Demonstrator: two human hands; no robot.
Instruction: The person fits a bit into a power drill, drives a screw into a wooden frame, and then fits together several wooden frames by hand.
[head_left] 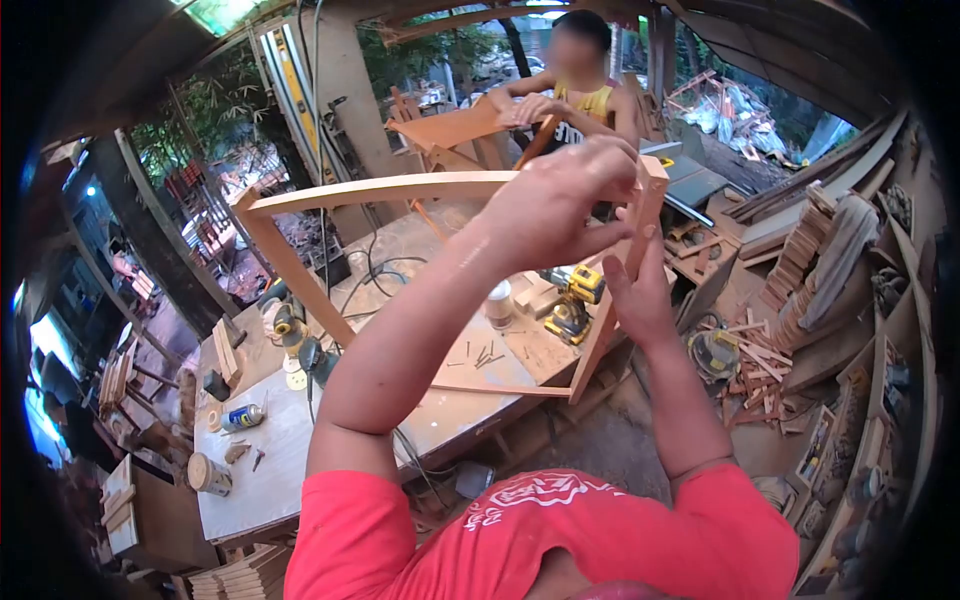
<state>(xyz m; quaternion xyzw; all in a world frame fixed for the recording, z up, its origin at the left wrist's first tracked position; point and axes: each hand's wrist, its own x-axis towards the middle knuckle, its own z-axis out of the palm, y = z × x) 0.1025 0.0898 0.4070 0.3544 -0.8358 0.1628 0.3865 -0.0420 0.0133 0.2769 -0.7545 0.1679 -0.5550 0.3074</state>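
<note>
A light wooden frame [385,191] stands upright on the workbench, with a curved top rail and a post at each side. My left hand [572,200] is raised at the frame's upper right corner, its fingers bent against the right post; whatever they pinch is too small to make out. Lower on the same post [648,210], my right hand [642,290] is wrapped around the wood from the right. Below my hands, a yellow and black cordless drill [573,303] rests on the bench near small wood blocks [540,298] and loose screws [486,354].
The workbench [270,430] also holds a spray can [243,417], a tub [208,474] and a power tool [290,330] with cables. Behind the frame stands another person [590,95] beside an orange-brown wooden piece. Scrap wood [757,365] lies on the floor at right.
</note>
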